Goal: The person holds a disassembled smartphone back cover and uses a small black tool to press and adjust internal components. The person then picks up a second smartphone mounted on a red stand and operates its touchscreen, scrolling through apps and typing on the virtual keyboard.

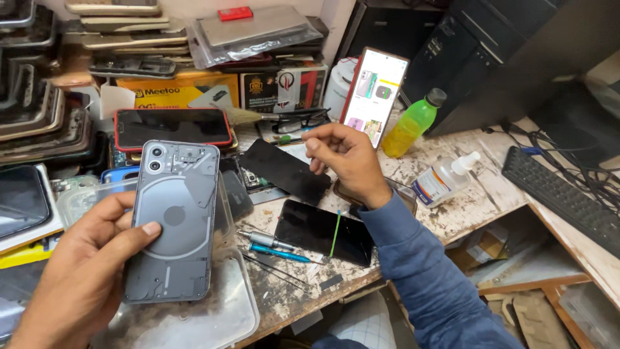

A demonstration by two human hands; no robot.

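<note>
A grey phone (pixel 173 220) is gripped by the left hand (pixel 77 271) above a clear plastic tray (pixel 219 317) at the table's front edge; the right hand (pixel 345 161) is held loosely curled, empty.

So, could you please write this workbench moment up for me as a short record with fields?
Setting: cluttered repair bench, worn and stained
Left hand: holds a grey phone back side up, thumb across its back
Right hand: raised over the bench, fingers curled; whether it pinches anything cannot be told
Under right hand: two black screen panels
Tools: blue-tipped screwdriver beside the panels
Behind: propped lit phone, green bottle, clear pump bottle
Right edge: black keyboard
</note>
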